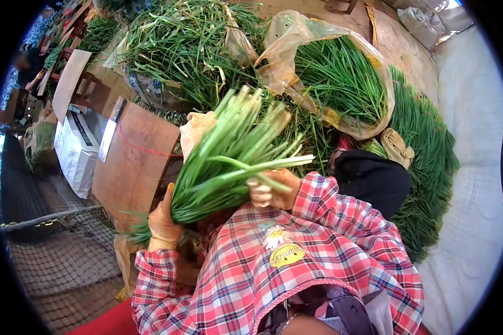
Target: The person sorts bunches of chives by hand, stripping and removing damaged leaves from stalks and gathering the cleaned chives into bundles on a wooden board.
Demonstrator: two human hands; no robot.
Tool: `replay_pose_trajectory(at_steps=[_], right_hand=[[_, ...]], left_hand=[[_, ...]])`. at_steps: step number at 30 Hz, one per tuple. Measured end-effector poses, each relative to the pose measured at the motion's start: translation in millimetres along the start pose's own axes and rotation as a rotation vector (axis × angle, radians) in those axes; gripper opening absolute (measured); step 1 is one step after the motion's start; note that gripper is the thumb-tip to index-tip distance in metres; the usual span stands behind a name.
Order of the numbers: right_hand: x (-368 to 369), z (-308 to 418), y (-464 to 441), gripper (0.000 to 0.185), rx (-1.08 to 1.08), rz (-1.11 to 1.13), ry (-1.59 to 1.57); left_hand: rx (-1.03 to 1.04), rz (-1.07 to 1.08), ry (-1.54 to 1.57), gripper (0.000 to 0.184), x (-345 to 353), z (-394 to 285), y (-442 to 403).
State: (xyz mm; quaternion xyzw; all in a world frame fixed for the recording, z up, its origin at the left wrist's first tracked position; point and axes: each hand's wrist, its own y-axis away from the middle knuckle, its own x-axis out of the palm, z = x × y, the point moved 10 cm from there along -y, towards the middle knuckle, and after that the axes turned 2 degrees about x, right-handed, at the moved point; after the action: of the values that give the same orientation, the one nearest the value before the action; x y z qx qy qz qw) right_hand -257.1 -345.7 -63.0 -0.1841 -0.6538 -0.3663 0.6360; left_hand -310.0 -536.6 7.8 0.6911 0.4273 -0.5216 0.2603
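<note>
My left hand (163, 222) is wrapped round the leafy end of a thick bunch of garlic chives (218, 162), with its thumb up along the side. The pale cut ends fan out away from me. On the right of the bunch, my right hand (274, 188) is curled closed on a few loose chive stalks (279, 163) that stick out sideways across the others. The bunch is held above my lap, in front of my checked shirt.
An open plastic bag of chives (341, 78) stands ahead, beside a big loose heap (184, 50). More chives lie in a long stack (425, 167) at right. On the left are a brown board (131, 159), a white box (75, 151), netting (61, 268) and another person (31, 67).
</note>
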Motion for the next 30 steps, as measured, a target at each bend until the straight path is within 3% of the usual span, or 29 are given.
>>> replay_pose_trajectory(at_steps=[2,3,5,7,9,11,13,14,15,18,19,23,26,27,29,30], right_hand=[[3,12,-2,0.018,-0.042,-0.215,0.33],[-2,17,-2,0.019,-0.028,-0.248,0.272],[5,46,3,0.019,-0.134,-0.205,0.053],[27,55,-3,0.02,-0.182,0.158,-0.297],[35,64,-6,0.018,-0.314,0.155,-0.332],[10,73,-6,0.018,-0.376,-0.365,0.342],[9,66,-15,0.021,-0.221,-0.448,1.044],[11,65,-21,0.026,-0.247,-0.464,1.203],[6,62,-25,0.029,-0.205,-0.485,1.139],[33,36,-14,0.031,0.01,-0.276,0.53],[46,34,-14,0.028,-0.067,-0.016,0.289],[87,132,50,0.017,-0.522,0.415,0.007],[100,210,142,0.011,-0.925,0.483,0.024],[92,235,182,0.01,-1.076,0.468,0.16],[106,244,216,0.01,-1.057,0.56,0.29],[82,251,224,0.011,-1.194,0.221,0.43]], left_hand=[[-0.084,-0.005,0.131,0.077,9,7,7],[-0.1,-0.007,0.14,0.077,9,6,9],[-0.062,-0.029,0.132,0.078,8,5,9],[-0.038,0.008,0.088,0.077,11,1,5],[-0.018,0.054,0.04,0.076,15,-3,7],[-0.03,0.053,0.078,0.076,17,-6,5],[-0.044,0.059,0.119,0.075,15,-10,2],[-0.053,0.094,0.119,0.075,18,-11,1],[-0.065,0.127,0.117,0.075,19,-12,2],[-0.121,0.18,0.287,0.073,21,-8,2],[-0.14,0.193,0.413,0.072,23,-7,1],[-0.262,0.277,0.4,0.07,31,2,6],[-0.258,0.269,0.406,0.071,32,7,7],[-0.244,0.262,0.402,0.072,31,7,9],[-0.252,0.252,0.429,0.072,34,12,14],[-0.256,0.245,0.453,0.073,34,13,15]])
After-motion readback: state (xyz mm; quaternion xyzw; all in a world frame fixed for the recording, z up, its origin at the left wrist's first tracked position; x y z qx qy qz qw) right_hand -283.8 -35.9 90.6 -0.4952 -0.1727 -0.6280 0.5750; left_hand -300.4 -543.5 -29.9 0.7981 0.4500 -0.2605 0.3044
